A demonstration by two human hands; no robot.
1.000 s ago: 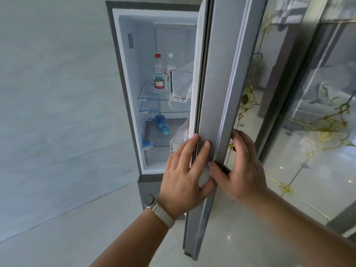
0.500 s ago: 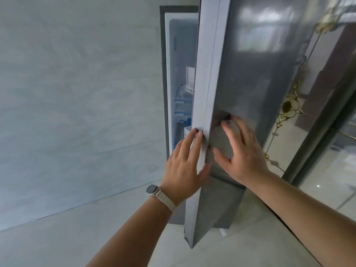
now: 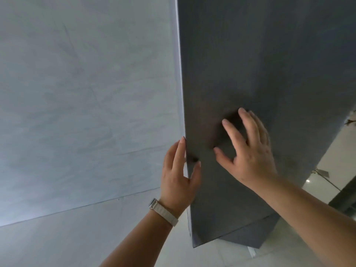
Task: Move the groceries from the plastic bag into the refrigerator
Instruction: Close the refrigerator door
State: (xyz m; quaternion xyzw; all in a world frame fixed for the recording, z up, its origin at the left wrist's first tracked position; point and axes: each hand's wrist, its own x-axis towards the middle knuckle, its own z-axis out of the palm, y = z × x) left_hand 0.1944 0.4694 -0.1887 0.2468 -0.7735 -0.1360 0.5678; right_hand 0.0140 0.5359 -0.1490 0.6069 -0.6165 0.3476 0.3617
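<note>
The dark grey refrigerator door [image 3: 269, 64] fills the upper right and hides the whole inside of the refrigerator. My left hand [image 3: 177, 176] grips the door's left edge, thumb on the front face and fingers around the edge. My right hand [image 3: 250, 151] lies flat on the door's front with its fingers spread, holding nothing. Below the door the refrigerator's lower grey section [image 3: 250, 236] shows. No plastic bag and no groceries are in view.
A pale marbled wall [image 3: 77, 93] stands just left of the refrigerator and meets the light tiled floor [image 3: 57, 243]. At the far right is a dark-framed glass partition [image 3: 344, 201] with gold inlay lines in the floor beside it.
The door has swung from wide open to almost shut, and the shelves and bottles inside are now hidden. Both hands stayed on the door; my right hand moved from its edge onto the front face.
</note>
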